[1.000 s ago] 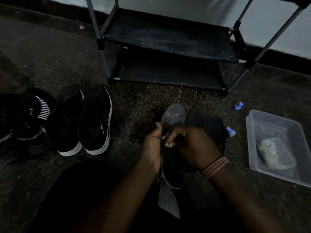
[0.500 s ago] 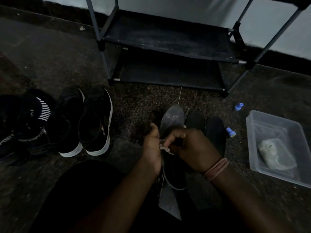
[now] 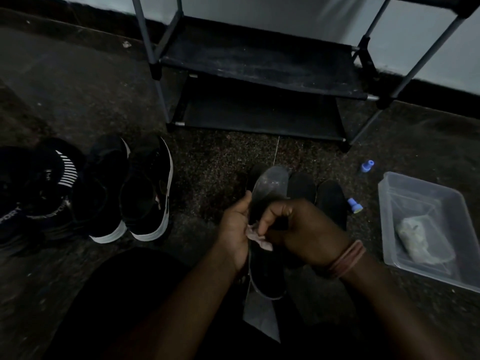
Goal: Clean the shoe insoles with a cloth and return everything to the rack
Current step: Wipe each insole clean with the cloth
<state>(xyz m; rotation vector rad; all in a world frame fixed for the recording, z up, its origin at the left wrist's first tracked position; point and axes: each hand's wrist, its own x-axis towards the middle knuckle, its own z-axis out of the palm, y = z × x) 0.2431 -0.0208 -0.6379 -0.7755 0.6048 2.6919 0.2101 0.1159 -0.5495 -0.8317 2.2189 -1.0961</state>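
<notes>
My left hand point(image 3: 235, 229) grips the edge of a grey insole point(image 3: 271, 184) held upright over my lap. My right hand point(image 3: 304, 229) pinches a small pale cloth point(image 3: 258, 239) and presses it against the insole's middle. Two dark insoles point(image 3: 315, 193) lie on the floor just behind my hands. A grey flat piece point(image 3: 262, 315) hangs below the held insole. The black shoe rack point(image 3: 259, 63) stands at the far side with both lower shelves bare.
Two black sneakers with white soles point(image 3: 130, 193) and two darker sport shoes point(image 3: 33, 193) sit on the floor at left. A clear plastic tub point(image 3: 389, 193) holding a pale rag point(image 3: 420, 237) is at right. Two small blue caps point(image 3: 367, 166) lie near it.
My right hand has slid the cloth down the insole toward me. The insole has tipped slightly right. My left hand has kept its grip.
</notes>
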